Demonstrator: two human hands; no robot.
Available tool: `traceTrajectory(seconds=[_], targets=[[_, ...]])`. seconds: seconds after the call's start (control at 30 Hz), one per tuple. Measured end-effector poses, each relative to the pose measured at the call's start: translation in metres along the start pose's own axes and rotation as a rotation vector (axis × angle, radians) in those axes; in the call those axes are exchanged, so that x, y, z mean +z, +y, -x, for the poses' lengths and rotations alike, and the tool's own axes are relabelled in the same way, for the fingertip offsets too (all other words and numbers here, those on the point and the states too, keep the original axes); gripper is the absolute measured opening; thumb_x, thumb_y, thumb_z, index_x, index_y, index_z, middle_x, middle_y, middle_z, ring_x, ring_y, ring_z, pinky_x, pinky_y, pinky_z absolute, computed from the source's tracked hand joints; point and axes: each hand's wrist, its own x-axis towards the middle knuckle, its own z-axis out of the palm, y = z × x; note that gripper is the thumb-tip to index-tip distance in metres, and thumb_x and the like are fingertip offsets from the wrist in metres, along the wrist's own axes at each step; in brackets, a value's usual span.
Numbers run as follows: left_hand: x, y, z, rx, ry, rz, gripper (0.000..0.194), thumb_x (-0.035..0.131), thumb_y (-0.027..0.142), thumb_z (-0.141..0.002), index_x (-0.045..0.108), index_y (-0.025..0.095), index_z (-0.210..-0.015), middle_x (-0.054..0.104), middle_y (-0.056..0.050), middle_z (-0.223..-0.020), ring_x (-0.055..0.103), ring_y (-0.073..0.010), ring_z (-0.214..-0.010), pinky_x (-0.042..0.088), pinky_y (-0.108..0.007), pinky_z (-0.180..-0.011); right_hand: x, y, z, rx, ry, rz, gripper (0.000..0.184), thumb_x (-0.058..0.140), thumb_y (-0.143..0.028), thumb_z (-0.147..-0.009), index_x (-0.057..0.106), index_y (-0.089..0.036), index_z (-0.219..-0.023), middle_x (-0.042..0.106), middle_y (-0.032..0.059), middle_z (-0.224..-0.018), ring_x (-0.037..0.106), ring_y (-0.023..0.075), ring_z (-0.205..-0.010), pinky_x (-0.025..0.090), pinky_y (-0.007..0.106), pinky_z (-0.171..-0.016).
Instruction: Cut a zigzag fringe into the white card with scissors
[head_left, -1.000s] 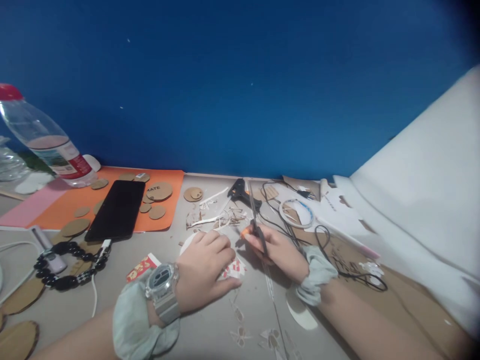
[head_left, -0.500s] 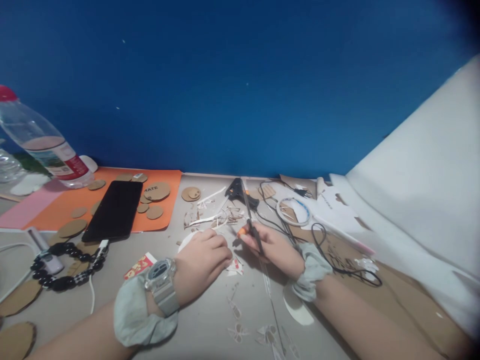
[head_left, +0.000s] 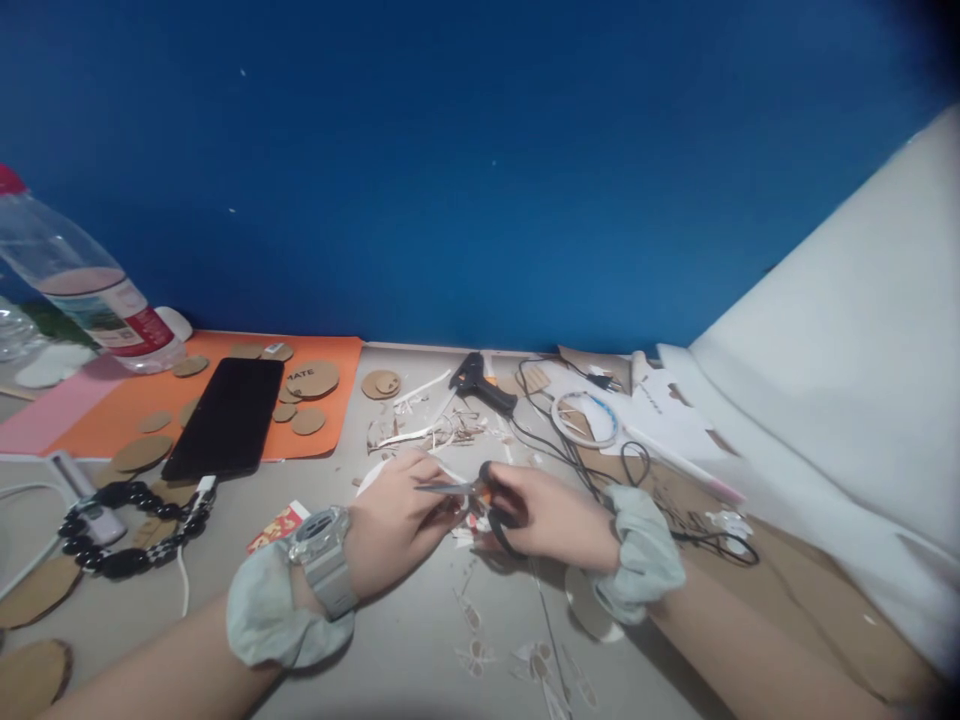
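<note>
In the head view my right hand (head_left: 562, 515) grips a pair of scissors (head_left: 486, 490) by dark handles with some orange. The blades are parted and point left, right at the fingertips of my left hand (head_left: 397, 520). Those left fingers are curled inward, and whatever they pinch is hidden. Under that hand the edge of a white round piece (head_left: 367, 478) sticks out. Red-and-white paper scraps (head_left: 463, 538) lie just below the blades. A white oval piece (head_left: 592, 605) rests partly under my right wrist.
Behind the hands lie a black glue gun (head_left: 484, 385), cardboard scraps and cords (head_left: 555, 440). A phone (head_left: 225, 418), cardboard discs (head_left: 313, 380) and a bottle (head_left: 112, 300) stand or lie left. A white ring (head_left: 585, 418) is right; clear cut-outs (head_left: 474, 655) lie in front.
My right hand has turned the scissors from pointing away at the wall to pointing left, and brought them to my left hand. The blades have parted. My left hand has stayed nearly in place.
</note>
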Motion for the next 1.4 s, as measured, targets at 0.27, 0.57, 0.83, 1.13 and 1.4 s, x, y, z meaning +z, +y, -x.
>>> traceTrajectory(seconds=[0.27, 0.57, 0.83, 1.13, 1.4], targets=[[0.003, -0.003, 0.001, -0.013, 0.01, -0.014, 0.014, 0.054, 0.021, -0.087, 0.067, 0.022, -0.089, 0.065, -0.004, -0.09, 0.054, -0.0208, -0.087, 0.042, -0.035, -0.079, -0.002, 0.004, -0.003, -0.036, -0.013, 0.076, 0.021, 0.06, -0.025, -0.077, 0.041, -0.021, -0.07, 0.038, -0.0086, -0.059, 0.036, 0.01, -0.054, 0.028, 0.022, -0.049], [0.001, -0.002, 0.003, -0.011, -0.009, -0.024, 0.011, 0.055, 0.026, -0.086, 0.065, 0.022, -0.089, 0.064, -0.004, -0.09, 0.055, -0.0218, -0.087, 0.042, -0.036, -0.079, 0.002, 0.004, -0.004, -0.025, 0.012, 0.133, 0.021, 0.06, -0.026, -0.076, 0.04, -0.022, -0.07, 0.039, -0.0083, -0.058, 0.037, 0.0107, -0.054, 0.026, 0.023, -0.048], [0.0, -0.002, 0.001, -0.024, -0.05, -0.002, 0.01, 0.055, 0.025, -0.085, 0.065, 0.023, -0.085, 0.065, -0.002, -0.084, 0.055, -0.0217, -0.085, 0.041, -0.036, -0.079, -0.001, 0.008, -0.006, -0.048, 0.01, 0.145, 0.018, 0.055, -0.017, -0.076, 0.039, -0.022, -0.07, 0.038, -0.0083, -0.058, 0.039, 0.011, -0.054, 0.029, 0.023, -0.05], [-0.002, -0.001, 0.001, -0.032, -0.045, 0.027, 0.01, 0.055, 0.026, -0.086, 0.063, 0.02, -0.083, 0.06, -0.003, -0.084, 0.052, -0.0185, -0.081, 0.041, -0.031, -0.072, 0.002, 0.006, -0.003, -0.11, -0.05, 0.198, 0.03, 0.059, -0.02, -0.074, 0.031, -0.022, -0.063, 0.038, -0.0081, -0.058, 0.037, 0.0106, -0.054, 0.027, 0.022, -0.05], [-0.009, -0.002, -0.002, 0.028, -0.196, 0.021, 0.017, 0.051, 0.026, -0.088, 0.067, 0.02, -0.086, 0.058, -0.005, -0.086, 0.048, -0.0193, -0.081, 0.038, -0.033, -0.073, 0.004, 0.0, -0.002, -0.111, -0.053, 0.334, 0.029, 0.06, -0.016, -0.069, 0.032, -0.022, -0.063, 0.038, -0.0071, -0.059, 0.033, 0.0108, -0.053, 0.021, 0.023, -0.05]])
